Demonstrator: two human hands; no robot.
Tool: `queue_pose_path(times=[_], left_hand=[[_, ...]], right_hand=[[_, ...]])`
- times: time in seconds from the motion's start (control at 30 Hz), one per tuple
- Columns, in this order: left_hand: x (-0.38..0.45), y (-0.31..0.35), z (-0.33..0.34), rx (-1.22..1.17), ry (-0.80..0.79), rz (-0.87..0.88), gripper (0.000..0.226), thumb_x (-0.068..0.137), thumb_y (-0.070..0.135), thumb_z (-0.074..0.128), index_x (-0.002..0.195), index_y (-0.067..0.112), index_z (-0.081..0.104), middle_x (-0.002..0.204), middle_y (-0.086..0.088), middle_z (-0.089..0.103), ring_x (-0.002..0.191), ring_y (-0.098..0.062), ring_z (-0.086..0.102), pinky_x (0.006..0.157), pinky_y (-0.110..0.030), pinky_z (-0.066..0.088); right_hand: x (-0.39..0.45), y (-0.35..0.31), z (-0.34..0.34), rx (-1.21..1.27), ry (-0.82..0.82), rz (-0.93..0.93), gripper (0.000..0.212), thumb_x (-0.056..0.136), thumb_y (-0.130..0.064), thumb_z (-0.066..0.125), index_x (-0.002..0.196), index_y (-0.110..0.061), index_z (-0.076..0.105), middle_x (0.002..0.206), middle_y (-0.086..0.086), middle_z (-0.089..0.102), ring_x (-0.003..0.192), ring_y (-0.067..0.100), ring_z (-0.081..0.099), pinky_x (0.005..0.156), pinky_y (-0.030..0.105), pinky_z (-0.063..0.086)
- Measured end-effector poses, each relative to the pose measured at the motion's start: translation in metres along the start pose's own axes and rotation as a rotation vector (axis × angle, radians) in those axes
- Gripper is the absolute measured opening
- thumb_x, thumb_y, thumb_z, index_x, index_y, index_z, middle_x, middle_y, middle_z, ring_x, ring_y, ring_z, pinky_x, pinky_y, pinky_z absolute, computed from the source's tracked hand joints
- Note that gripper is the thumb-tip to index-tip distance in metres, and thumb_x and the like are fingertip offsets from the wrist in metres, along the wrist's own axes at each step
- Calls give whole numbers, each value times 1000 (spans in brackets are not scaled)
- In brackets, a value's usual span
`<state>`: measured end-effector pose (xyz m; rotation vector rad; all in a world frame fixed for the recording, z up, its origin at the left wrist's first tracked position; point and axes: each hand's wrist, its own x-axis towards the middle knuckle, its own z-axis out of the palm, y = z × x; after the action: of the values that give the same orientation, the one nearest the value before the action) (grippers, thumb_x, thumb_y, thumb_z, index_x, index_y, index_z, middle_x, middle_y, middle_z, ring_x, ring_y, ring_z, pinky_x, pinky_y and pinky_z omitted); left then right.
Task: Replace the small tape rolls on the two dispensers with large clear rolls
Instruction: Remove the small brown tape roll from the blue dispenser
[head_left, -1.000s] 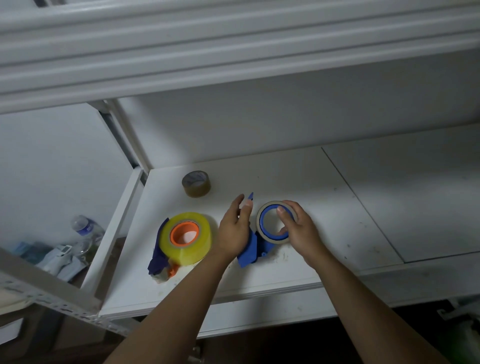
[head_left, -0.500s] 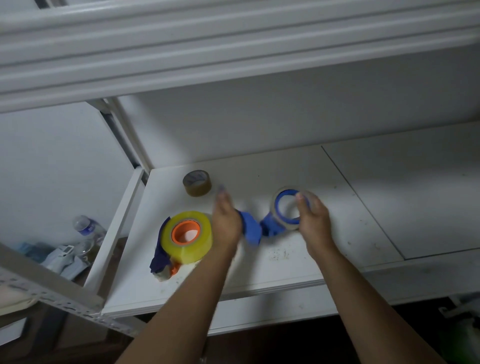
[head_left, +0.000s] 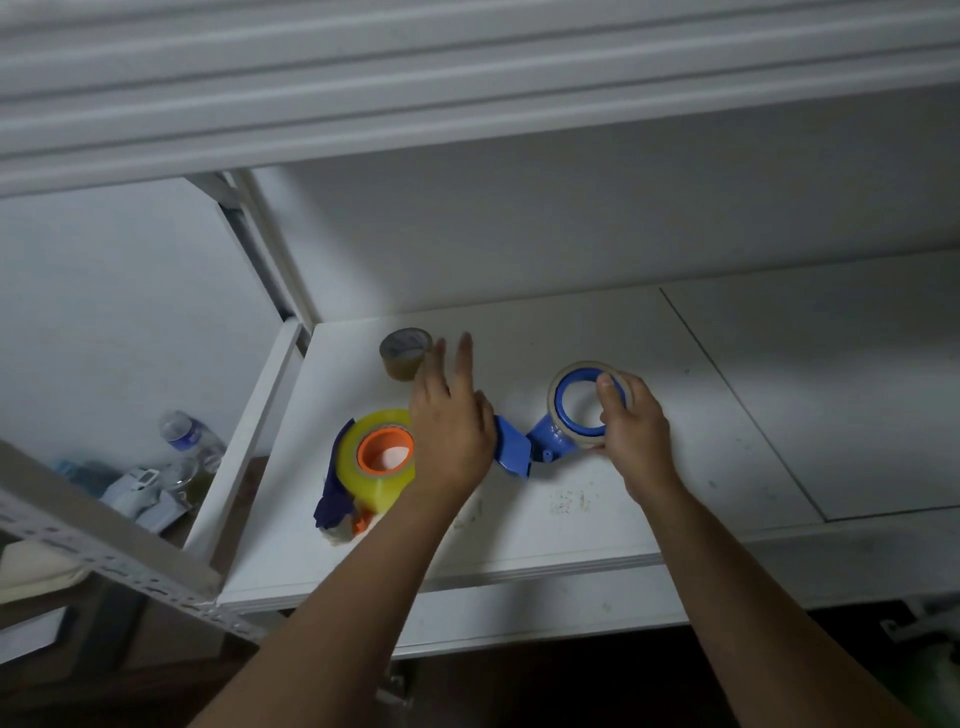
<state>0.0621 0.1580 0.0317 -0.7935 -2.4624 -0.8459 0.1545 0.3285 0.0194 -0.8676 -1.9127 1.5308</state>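
The right hand pinches the small roll on the blue dispenser lying on the shelf — its handle runs left, under the straight-fingered, empty left hand, the nearer grip.

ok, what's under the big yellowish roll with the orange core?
A dark blue dispenser sticks out beneath the large roll at its near-left edge, with some orange and pale parts there. How the roll seats on it is hidden by the roll and the left hand.
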Motion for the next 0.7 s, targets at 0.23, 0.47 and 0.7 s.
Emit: queue_pose_path(times=[0.23, 0.47, 0.7], left_hand=[[-6, 3, -31, 204, -547, 404, 77, 80, 78, 37, 133, 23, 50, 114, 3, 63, 106, -18, 56, 103, -36, 31], [-7, -7, -26, 261, -423, 533, 45, 80, 47, 67, 114, 19, 60, 90, -2, 65, 77, -27, 61, 66, -34, 42], [-13, 1, -22, 275, -400, 504, 37, 76, 36, 72, 107, 20, 61, 90, -1, 65, 74, -26, 60, 63, -33, 40]], right_hand=[[4, -11, -8, -38, -6, 37, 33, 97, -43, 48, 121, -22, 57, 94, 3, 58, 75, 14, 62, 55, 31, 58], [2, -19, -14, -126, -61, 12, 38, 97, -46, 46, 123, -19, 53, 88, 2, 57, 71, 12, 62, 55, 32, 59], [1, -25, -17, -337, 5, -202, 47, 100, -49, 25, 124, -20, 54, 114, 8, 55, 91, 16, 50, 81, 31, 40]])
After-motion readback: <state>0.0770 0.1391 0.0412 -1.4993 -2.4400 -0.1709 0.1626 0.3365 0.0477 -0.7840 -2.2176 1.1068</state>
